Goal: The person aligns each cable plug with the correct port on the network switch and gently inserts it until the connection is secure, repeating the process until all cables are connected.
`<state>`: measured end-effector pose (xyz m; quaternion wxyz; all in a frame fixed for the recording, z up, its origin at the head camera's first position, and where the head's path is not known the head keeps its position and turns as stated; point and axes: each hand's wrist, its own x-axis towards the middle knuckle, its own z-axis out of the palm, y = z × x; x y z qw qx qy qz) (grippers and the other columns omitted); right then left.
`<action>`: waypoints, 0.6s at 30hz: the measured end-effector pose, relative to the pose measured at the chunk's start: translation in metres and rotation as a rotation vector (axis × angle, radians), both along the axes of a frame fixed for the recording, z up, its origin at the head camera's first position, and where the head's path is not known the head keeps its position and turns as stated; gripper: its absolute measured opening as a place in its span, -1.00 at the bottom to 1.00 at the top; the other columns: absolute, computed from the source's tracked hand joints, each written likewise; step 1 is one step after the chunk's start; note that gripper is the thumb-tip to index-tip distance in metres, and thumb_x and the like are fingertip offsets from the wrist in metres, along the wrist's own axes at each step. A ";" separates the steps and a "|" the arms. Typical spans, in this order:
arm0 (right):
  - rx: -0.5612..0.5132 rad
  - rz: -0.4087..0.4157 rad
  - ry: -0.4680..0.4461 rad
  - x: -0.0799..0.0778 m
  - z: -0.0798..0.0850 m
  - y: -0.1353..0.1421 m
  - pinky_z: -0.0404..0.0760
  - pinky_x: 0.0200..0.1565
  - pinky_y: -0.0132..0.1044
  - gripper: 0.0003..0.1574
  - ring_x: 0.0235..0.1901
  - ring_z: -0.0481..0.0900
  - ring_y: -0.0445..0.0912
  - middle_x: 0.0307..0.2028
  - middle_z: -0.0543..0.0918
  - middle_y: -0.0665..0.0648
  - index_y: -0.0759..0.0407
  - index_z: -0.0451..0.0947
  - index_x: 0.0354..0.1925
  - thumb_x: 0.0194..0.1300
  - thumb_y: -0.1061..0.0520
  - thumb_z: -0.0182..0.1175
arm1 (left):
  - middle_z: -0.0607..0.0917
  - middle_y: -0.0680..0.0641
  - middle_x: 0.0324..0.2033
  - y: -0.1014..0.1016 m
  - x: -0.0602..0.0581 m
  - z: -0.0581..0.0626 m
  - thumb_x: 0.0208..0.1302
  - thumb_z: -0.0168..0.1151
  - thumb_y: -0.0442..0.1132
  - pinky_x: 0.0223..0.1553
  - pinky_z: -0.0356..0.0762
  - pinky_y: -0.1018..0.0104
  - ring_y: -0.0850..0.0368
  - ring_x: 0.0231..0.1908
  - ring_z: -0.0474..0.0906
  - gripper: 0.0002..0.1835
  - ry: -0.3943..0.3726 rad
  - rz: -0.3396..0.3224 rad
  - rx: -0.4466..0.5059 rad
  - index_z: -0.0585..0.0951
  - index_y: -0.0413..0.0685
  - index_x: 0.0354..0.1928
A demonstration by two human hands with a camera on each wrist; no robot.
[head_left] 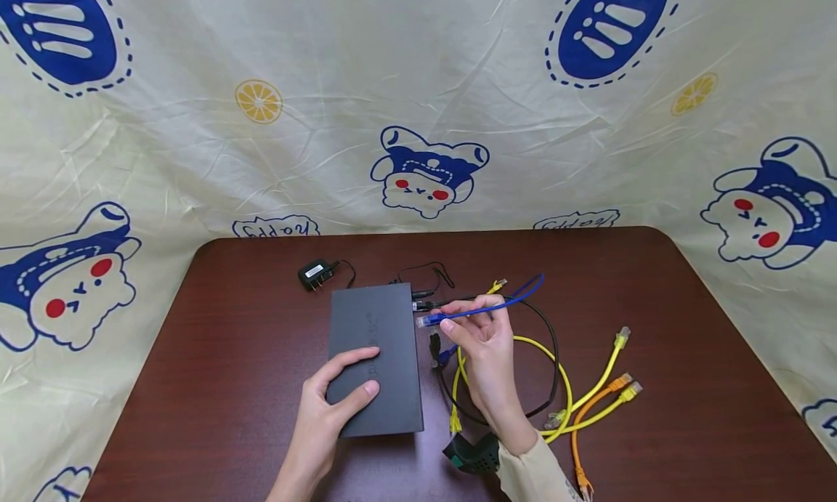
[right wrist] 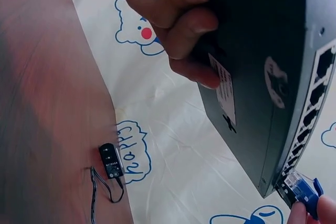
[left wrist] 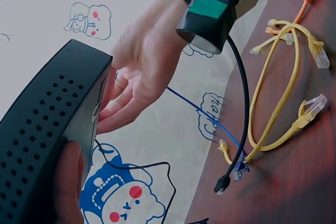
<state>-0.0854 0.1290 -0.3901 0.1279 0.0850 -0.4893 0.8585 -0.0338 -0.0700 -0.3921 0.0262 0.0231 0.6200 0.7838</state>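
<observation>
A dark grey network switch (head_left: pixel 375 407) is held up over the table by my left hand (head_left: pixel 327 404), thumb and a finger on its top in the head view. In the right wrist view, the left hand's other fingers (right wrist: pixel 194 24) are curled under its labelled underside. My right hand (head_left: pixel 480 349) pinches the clear-ended plug of a blue network cable (head_left: pixel 487 312) beside the switch's right side. In the right wrist view the blue plug (right wrist: pixel 303 192) is close to the end of the row of ports (right wrist: pixel 310 111). A black plug (head_left: pixel 423 306) sits at the switch's far right corner.
A black power adapter (head_left: pixel 316 275) lies behind the switch, its thin cord running to the right. Yellow cables (head_left: pixel 567 393), an orange cable (head_left: pixel 575 444) and a black cable (head_left: pixel 554 342) lie tangled at the right. A patterned sheet (head_left: pixel 327 160) hangs behind the table.
</observation>
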 end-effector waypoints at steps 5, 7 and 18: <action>-0.058 -0.025 -0.017 0.000 -0.002 -0.004 0.58 -0.09 -0.18 -0.51 -0.22 0.68 0.08 -0.25 0.65 0.21 0.20 0.24 -0.19 0.10 0.66 0.08 | 0.58 -0.21 -0.05 0.001 0.000 0.001 0.10 0.32 -0.47 -0.30 0.60 0.18 -0.03 -0.17 0.57 -0.62 -0.002 0.012 -0.004 0.62 -0.22 0.02; -0.069 -0.032 -0.028 0.001 -0.002 -0.006 0.58 -0.09 -0.19 -0.52 -0.21 0.68 0.08 -0.25 0.65 0.21 0.20 0.24 -0.21 0.10 0.65 0.09 | 0.58 -0.21 -0.05 0.001 0.000 0.001 0.11 0.32 -0.46 -0.30 0.61 0.18 -0.03 -0.18 0.58 -0.62 -0.002 0.012 -0.002 0.62 -0.22 0.02; -0.096 -0.114 -0.062 0.001 0.000 -0.015 0.59 -0.20 -0.30 -0.54 -0.29 0.68 -0.01 -0.29 0.69 0.19 0.18 0.27 -0.24 0.11 0.65 0.08 | 0.58 -0.21 -0.04 0.002 -0.001 0.000 0.11 0.33 -0.46 -0.30 0.61 0.18 -0.03 -0.17 0.58 -0.62 -0.006 0.011 0.001 0.62 -0.22 0.02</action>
